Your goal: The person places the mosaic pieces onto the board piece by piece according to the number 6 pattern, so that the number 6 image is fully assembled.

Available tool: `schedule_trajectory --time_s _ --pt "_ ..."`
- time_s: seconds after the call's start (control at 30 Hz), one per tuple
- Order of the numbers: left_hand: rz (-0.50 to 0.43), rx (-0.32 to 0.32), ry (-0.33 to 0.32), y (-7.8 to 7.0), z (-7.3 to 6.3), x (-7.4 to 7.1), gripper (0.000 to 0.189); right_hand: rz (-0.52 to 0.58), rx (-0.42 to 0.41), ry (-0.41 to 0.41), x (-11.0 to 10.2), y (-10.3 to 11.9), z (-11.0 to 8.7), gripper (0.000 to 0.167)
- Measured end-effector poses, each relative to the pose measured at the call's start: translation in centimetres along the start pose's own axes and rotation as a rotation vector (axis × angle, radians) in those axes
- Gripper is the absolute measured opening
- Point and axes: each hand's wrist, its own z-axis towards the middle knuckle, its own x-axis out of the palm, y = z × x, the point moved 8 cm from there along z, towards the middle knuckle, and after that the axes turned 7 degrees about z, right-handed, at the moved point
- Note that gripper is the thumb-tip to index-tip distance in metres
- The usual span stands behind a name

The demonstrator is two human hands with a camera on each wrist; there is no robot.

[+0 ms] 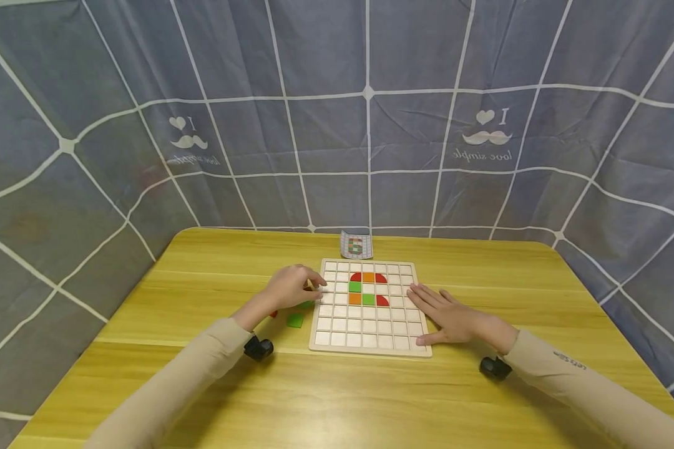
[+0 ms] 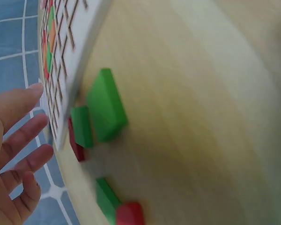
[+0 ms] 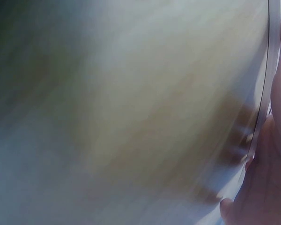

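A pale wooden grid board (image 1: 331, 340) lies on the table, with several red, orange and green tiles (image 1: 355, 287) in its upper middle cells. My left hand (image 1: 293, 288) hovers at the board's left edge, its fingers loosely bent. In the left wrist view, a gap separates thumb and fingers, and no piece shows between them. Beneath that hand lie loose pieces, among them a large green tile (image 2: 105, 105), a smaller green tile (image 2: 82, 126) and a red piece (image 2: 129, 213). My right hand (image 1: 449, 315) rests on the board's right edge with fingers spread.
Behind the board stands a small curled card (image 1: 356, 246) printed with a coloured grid pattern. One green tile (image 1: 294, 320) lies left of the board on the wooden table (image 1: 348, 399). A grey curtain (image 1: 326, 137) with white lines hangs around the table's back and sides.
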Motion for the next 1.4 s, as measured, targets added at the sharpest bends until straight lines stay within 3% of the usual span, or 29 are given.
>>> schedule_trajectory --time_s 0.4,0.63,1.1,1.4 --pt "-0.024 -0.044 0.043 2.0 -2.1 0.4 0.025 0.011 0.019 0.015 0.2 -0.2 0.1 0.099" --pt "-0.033 -0.044 0.100 2.4 -2.3 1.0 0.030 0.009 0.027 0.011 0.2 -0.3 0.0 0.098" --pt "-0.004 -0.045 0.110 2.7 -2.8 1.0 0.027 -0.005 -0.003 -0.002 0.0 0.1 -0.1 0.097" --pt "0.001 -0.070 0.136 3.1 -3.0 1.2 0.027 -0.003 0.021 0.016 0.2 -0.1 0.0 0.098"
